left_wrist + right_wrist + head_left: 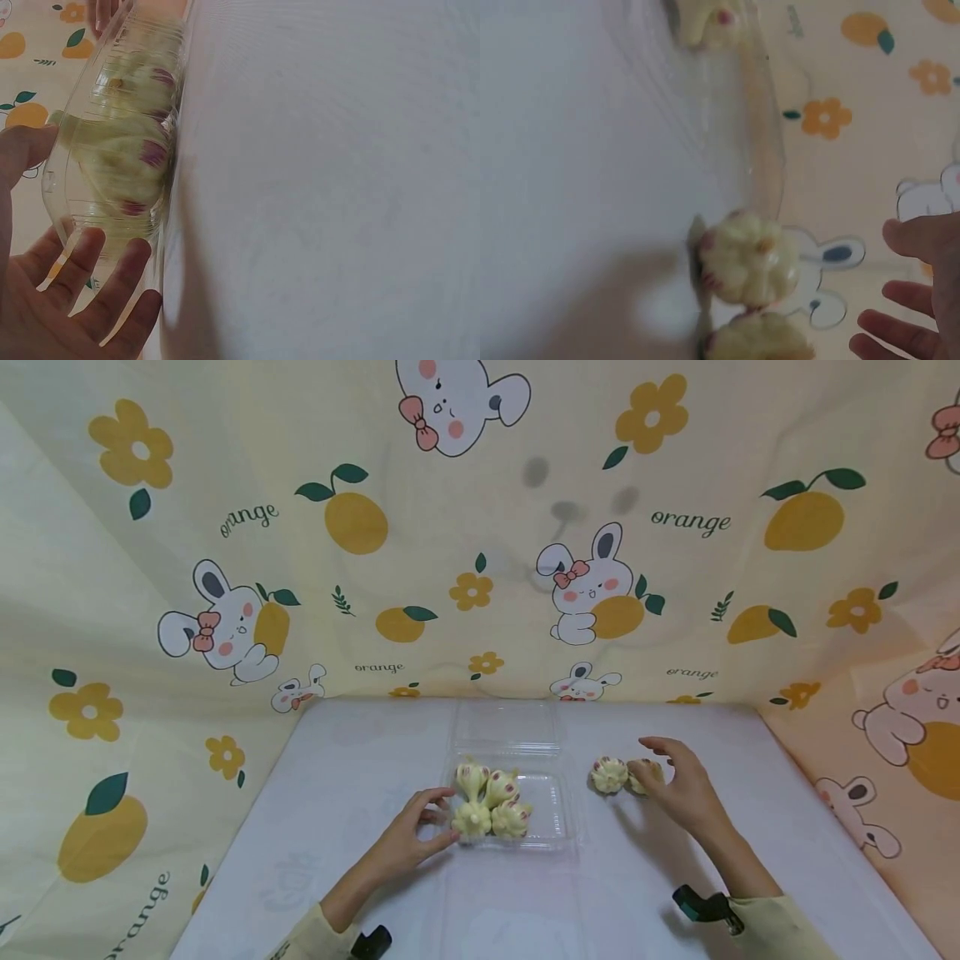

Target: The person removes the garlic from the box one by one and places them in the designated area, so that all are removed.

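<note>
Pale garlic bulbs (472, 818) with purple-red patches sit in the left part of a clear plastic container (551, 814), its lid (506, 722) folded back behind it. At the container's left side is my left hand (408, 837); its spread fingers and thumb touch the plastic wall and rim. Two more garlic bulbs (609, 774) lie on the table to the right. Over the rightmost bulb (641, 775) is my right hand (684, 787), thumb and fingers apart. The right wrist view has this hand (922, 292) beside the two bulbs, not gripping either.
The white table (360, 760) meets a patterned cloth (450, 527) with rabbits and oranges at the back and sides. A small dark device (705, 906) is strapped to the right wrist, another (371, 942) to the left.
</note>
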Demonstrator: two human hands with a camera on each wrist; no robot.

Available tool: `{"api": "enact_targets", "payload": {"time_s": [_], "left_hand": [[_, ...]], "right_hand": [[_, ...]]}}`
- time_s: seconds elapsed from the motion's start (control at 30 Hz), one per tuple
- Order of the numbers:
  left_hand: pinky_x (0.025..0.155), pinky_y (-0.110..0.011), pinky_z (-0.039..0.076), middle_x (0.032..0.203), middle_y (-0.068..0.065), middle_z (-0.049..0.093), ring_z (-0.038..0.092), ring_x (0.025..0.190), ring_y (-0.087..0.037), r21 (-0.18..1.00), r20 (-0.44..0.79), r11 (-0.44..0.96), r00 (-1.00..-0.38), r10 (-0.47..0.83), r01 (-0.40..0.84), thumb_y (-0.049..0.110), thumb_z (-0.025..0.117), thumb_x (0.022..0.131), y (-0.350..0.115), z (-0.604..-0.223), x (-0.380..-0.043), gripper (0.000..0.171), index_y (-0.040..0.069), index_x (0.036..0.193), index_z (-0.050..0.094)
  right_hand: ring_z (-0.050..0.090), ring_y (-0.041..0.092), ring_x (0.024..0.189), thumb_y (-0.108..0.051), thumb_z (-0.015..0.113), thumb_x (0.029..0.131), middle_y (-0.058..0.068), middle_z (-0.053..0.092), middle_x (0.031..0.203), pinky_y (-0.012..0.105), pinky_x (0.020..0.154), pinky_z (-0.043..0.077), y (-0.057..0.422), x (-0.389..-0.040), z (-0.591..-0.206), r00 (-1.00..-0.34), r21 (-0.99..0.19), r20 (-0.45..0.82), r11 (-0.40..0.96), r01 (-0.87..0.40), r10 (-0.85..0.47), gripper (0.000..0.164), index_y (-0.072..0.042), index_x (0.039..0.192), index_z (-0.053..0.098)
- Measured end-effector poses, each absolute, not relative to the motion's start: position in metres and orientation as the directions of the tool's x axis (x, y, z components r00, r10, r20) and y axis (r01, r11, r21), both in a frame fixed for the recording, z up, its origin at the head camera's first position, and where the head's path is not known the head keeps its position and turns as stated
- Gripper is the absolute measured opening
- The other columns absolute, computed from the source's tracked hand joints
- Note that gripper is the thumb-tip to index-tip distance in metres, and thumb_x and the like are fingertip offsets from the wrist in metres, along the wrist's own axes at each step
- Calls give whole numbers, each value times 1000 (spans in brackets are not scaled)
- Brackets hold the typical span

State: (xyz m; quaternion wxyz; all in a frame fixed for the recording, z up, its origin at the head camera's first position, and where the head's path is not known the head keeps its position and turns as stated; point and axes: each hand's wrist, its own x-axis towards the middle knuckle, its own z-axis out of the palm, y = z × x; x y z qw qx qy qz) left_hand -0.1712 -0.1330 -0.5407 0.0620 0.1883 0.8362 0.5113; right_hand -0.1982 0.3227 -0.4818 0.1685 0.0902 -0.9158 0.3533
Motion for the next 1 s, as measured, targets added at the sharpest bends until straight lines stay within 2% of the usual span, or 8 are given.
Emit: {"api": "enact_targets", "payload": {"time_s": [0.17,0.37,0.63,1.0], "left_hand": [[110,-59,48,134,-7,54,61,124,-29,881,86,403,-920,381,250,29,82,99,-133,-541,-172,64,18,154,52],[110,-58,48,134,-7,55,61,124,-28,881,88,401,-920,383,251,29,81,99,-133,-541,-172,64,17,154,52],[109,-58,49,135,-9,55,62,123,-29,883,97,390,-915,391,261,28,81,99,-133,-541,-173,63,17,154,52],[108,-57,50,136,-8,54,62,124,-30,882,82,400,-918,388,248,32,80,100,-134,-541,-171,65,16,155,50]], "right_hand": [[56,46,129,-20,79,101,23,61,141,71,103,45,308,-198,-478,-928,-623,352,710,-330,-122,50,-3,144,60],[61,39,128,-18,83,97,17,66,136,65,106,48,288,-194,-481,-910,-609,346,683,-403,-229,50,-8,142,62],[68,33,117,-11,87,92,9,72,129,59,97,57,261,-188,-485,-843,-556,423,640,-530,-331,48,-5,135,67],[68,26,112,-20,85,95,-5,71,125,53,94,58,229,-179,-489,-848,-603,373,597,-529,-375,41,-15,132,69]]}}
